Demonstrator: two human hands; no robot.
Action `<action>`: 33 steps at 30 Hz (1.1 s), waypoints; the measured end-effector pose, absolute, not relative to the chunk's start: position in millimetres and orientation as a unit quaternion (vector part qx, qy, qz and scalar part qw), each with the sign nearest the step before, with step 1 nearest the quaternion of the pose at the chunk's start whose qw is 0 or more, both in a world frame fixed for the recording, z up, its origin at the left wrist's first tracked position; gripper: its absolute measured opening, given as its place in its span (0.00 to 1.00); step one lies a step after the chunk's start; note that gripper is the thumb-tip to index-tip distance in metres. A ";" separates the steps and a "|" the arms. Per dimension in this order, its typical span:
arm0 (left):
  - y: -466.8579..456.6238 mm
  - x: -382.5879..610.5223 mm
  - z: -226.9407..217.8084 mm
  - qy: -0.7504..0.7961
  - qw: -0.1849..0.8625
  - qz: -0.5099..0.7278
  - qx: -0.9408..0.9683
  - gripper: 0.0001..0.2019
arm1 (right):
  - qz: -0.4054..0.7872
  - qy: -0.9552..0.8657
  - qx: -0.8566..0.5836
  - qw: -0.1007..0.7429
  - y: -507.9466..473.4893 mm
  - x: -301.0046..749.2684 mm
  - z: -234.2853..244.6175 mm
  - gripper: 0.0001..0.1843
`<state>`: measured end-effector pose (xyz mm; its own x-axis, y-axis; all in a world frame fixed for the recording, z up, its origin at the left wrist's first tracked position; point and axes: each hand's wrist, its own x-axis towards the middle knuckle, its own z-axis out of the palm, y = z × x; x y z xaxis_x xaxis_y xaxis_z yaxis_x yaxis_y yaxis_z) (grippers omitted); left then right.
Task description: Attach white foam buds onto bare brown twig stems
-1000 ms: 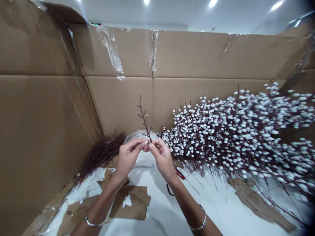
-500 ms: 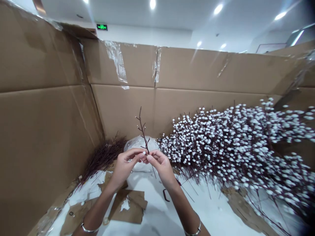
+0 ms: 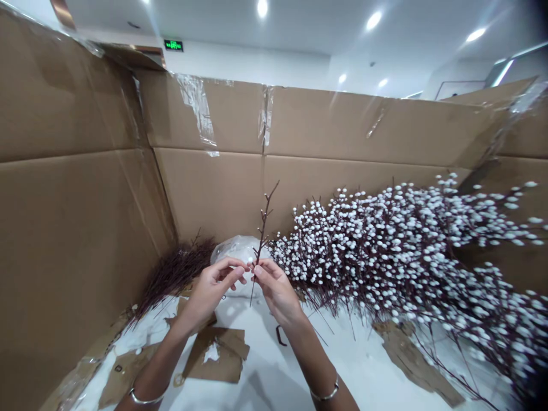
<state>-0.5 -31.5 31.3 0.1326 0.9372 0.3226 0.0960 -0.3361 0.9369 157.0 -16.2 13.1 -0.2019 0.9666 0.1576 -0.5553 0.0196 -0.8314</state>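
My right hand (image 3: 277, 290) pinches a bare brown artificial twig (image 3: 262, 228) near its lower end, thumb against fingers. The twig stands nearly upright, its short side stubs pointing outward and its thin stem showing below the fingers. One white berry (image 3: 250, 261) sits low on the twig, just by the fingertips. My left hand (image 3: 216, 284) is right beside it, thumb and forefinger slightly apart at the berry, with nothing visible between them. Behind my hands lies a clear plastic bag (image 3: 237, 246) with white contents.
A large heap of white-berried branches (image 3: 385, 245) fills the right side. Bare twigs (image 3: 175, 274) are bundled at the left. Cardboard walls (image 3: 205, 188) enclose the white work surface (image 3: 261, 365), where torn cardboard pieces (image 3: 218, 357) lie.
The twig has turned from leaning left to leaning slightly right. My left fingers have loosened and drawn a little away from the berry, which now sits at the twig. The view has shifted slightly.
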 end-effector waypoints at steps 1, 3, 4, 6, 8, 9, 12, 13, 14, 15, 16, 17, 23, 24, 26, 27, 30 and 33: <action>-31.3 0.3 30.7 0.408 0.411 0.501 0.643 0.13 | 0.659 -0.413 -0.244 0.579 -16.0 156.5 12.6 0.15; -31.6 2.4 29.7 0.401 0.423 0.475 0.659 0.13 | 0.675 -0.405 -0.234 0.571 -15.6 155.2 11.7 0.15; -32.0 3.5 29.4 0.395 0.430 0.465 0.666 0.12 | 0.686 -0.398 -0.228 0.565 -15.4 154.4 11.2 0.15; -32.7 5.6 28.8 0.380 0.441 0.454 0.675 0.11 | 0.709 -0.386 -0.215 0.550 -15.1 152.7 10.3 0.15; -33.3 6.9 28.2 0.371 0.446 0.453 0.677 0.11 | 0.722 -0.386 -0.202 0.537 -15.4 151.1 9.8 0.14; -33.5 7.2 27.9 0.372 0.448 0.457 0.672 0.11 | 0.724 -0.392 -0.197 0.532 -15.8 150.5 9.8 0.14; -34.4 8.1 26.5 0.390 0.444 0.472 0.654 0.09 | 0.703 -0.428 -0.200 0.532 -18.6 150.8 11.4 0.16; -34.8 8.6 26.1 0.397 0.439 0.477 0.650 0.09 | 0.686 -0.445 -0.204 0.538 -19.9 151.7 12.3 0.17; -35.2 9.4 25.5 0.403 0.432 0.481 0.648 0.09 | 0.667 -0.463 -0.207 0.546 -21.2 152.8 13.3 0.17; -35.6 10.4 25.0 0.407 0.424 0.484 0.648 0.09 | 0.644 -0.483 -0.211 0.554 -22.4 154.2 14.4 0.18; -35.9 11.5 24.3 0.410 0.417 0.486 0.650 0.09 | 0.619 -0.503 -0.219 0.562 -23.4 155.7 15.3 0.17; -36.0 12.7 23.6 0.412 0.410 0.487 0.651 0.10 | 0.592 -0.523 -0.232 0.568 -24.2 157.3 16.1 0.15; -32.7 15.4 16.8 0.414 0.403 0.475 0.663 0.11 | 0.501 -0.558 -0.295 0.592 -23.1 161.3 15.7 0.10; -31.9 15.1 15.7 0.416 0.400 0.474 0.665 0.11 | 0.500 -0.556 -0.295 0.595 -22.6 160.7 14.6 0.11; -31.1 14.6 14.2 0.421 0.394 0.473 0.666 0.12 | 0.492 -0.554 -0.300 0.601 -22.0 158.6 12.1 0.10; -31.2 14.6 13.9 0.422 0.393 0.473 0.666 0.12 | 0.487 -0.553 -0.303 0.605 -22.0 157.4 10.8 0.10; -33.0 14.2 15.9 0.428 0.392 0.467 0.668 0.13 | 0.476 -0.543 -0.302 0.622 -22.3 154.2 7.6 0.08; -31.0 8.8 20.2 0.433 0.385 0.447 0.681 0.15 | 0.463 -0.548 -0.302 0.628 -22.5 153.6 7.1 0.08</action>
<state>8.8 -31.0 20.2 0.2248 0.9348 0.2749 0.2455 -0.3273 0.9125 153.6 -22.5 7.1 -0.0289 0.9125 0.4081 -0.2512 0.3885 -0.8865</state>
